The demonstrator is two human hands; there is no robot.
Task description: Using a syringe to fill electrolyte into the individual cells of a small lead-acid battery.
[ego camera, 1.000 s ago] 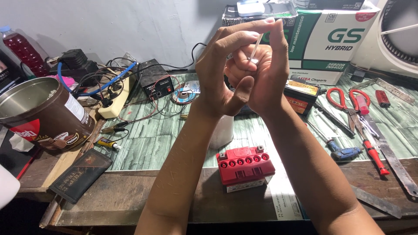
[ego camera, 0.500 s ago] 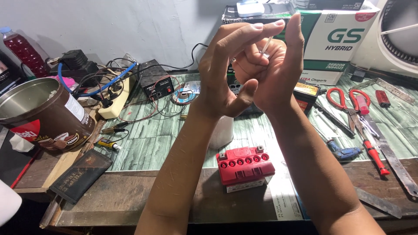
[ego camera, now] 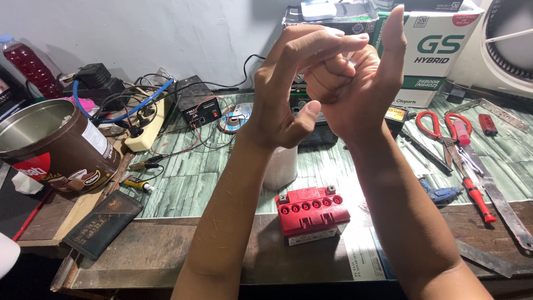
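A green-tiled workbench (ego camera: 183, 189) spans the scene. At its left edge lies a brown tin can (ego camera: 53, 147) on its side. A small red battery (ego camera: 312, 212) sits near the front edge, below the raised hands. The left hand (ego camera: 291, 91) wraps its fingers over the right hand (ego camera: 358, 91), which is curled in a fist with thumb up; neither visibly holds anything.

Green-tiled workbench (ego camera: 211, 189): red battery (ego camera: 312, 213), brown tin (ego camera: 55, 145), red-handled scissors (ego camera: 444, 129), black wallet (ego camera: 103, 223).
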